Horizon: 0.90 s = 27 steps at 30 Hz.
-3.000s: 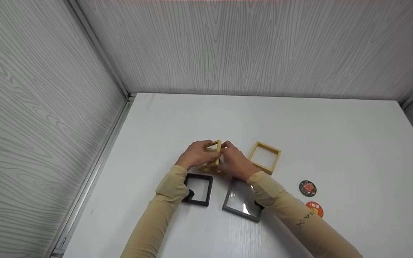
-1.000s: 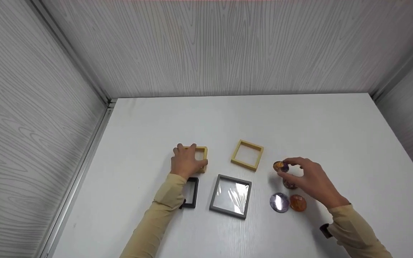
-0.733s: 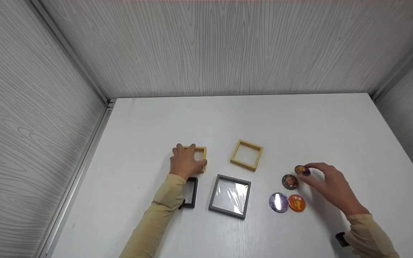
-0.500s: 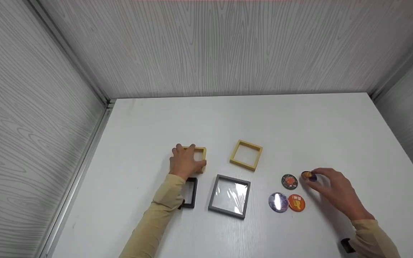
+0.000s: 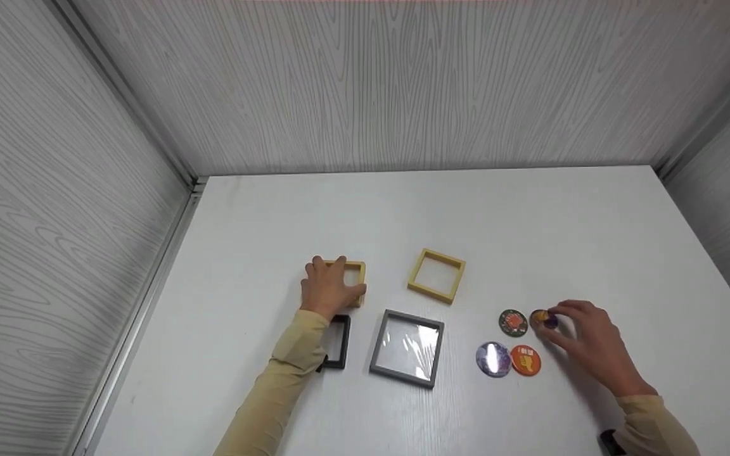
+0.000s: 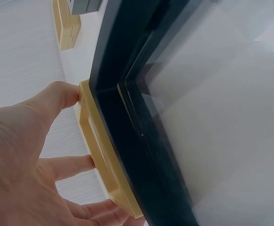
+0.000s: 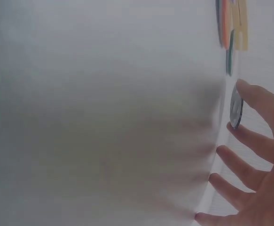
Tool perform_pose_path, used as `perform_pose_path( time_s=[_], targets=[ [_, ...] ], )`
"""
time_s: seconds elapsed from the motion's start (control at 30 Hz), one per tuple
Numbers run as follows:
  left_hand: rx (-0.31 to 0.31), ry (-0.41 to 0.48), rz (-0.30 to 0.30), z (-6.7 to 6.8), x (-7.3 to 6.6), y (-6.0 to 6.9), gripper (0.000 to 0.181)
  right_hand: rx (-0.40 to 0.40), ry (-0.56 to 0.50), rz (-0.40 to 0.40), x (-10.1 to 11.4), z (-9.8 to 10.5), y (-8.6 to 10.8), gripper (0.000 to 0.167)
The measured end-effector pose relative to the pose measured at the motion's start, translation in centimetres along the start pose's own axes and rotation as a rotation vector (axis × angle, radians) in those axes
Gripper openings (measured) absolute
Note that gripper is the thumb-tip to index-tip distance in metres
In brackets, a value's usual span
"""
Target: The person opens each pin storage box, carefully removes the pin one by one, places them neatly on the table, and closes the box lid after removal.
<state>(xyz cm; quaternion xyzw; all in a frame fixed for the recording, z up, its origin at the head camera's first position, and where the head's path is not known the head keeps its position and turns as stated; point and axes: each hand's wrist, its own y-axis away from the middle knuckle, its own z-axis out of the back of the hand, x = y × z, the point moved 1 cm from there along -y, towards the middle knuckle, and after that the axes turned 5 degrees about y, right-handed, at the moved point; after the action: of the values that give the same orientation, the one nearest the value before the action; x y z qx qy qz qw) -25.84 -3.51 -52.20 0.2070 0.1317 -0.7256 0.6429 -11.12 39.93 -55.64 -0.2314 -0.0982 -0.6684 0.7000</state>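
Observation:
My left hand (image 5: pixel 327 288) grips a small yellow square frame (image 5: pixel 357 263) on the table, its thumb and fingers spread to opposite edges. In the left wrist view this yellow frame (image 6: pixel 101 148) appears behind a black frame (image 6: pixel 122 113), which fills much of that view. My right hand (image 5: pixel 602 345) pinches a round purple and orange badge (image 5: pixel 539 316) between thumb and index finger, low at the table. Seen edge-on in the right wrist view, the badge (image 7: pixel 236 106) sits at the fingertips while the other fingertips touch the table.
Left of the held badge lie a dark badge with a red middle (image 5: pixel 513 323), an orange badge (image 5: pixel 526 360) and a shiny purple badge (image 5: pixel 493 360). Another yellow frame (image 5: pixel 460 280) and a grey frame with a clear film (image 5: pixel 437 354) lie between the hands. Panelled walls (image 5: pixel 365 88) enclose the table.
Three seconds ago both hands were at the yellow frame on the left. My right hand has since carried the badge rightward and lowered it beside the dark badge; the left has stayed put recently.

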Motion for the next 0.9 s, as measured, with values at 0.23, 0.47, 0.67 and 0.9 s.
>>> perform_pose_path(
  time_s=[0.23, 0.47, 0.67, 0.9],
  targets=[
    [-0.014, 0.006, -0.010, -0.07, 0.04, -0.01, 0.072, -0.035, 0.032, 0.013, -0.06, -0.39, 0.11, 0.042],
    [-0.009, 0.006, -0.006, -0.10, 0.02, 0.02, 0.073, -0.030, 0.050, 0.020, -0.12, -0.59, 0.17, 0.042],
    [-0.012, 0.007, -0.008, -0.17, 0.07, -0.01, 0.073, -0.033, 0.061, 0.026, -0.11, -0.63, 0.24, 0.043],
    [-0.042, 0.008, -0.026, -0.55, 0.29, 0.15, 0.075, -0.013, 0.056, 0.017, 0.04, -0.63, 0.36, 0.044]
  ],
)
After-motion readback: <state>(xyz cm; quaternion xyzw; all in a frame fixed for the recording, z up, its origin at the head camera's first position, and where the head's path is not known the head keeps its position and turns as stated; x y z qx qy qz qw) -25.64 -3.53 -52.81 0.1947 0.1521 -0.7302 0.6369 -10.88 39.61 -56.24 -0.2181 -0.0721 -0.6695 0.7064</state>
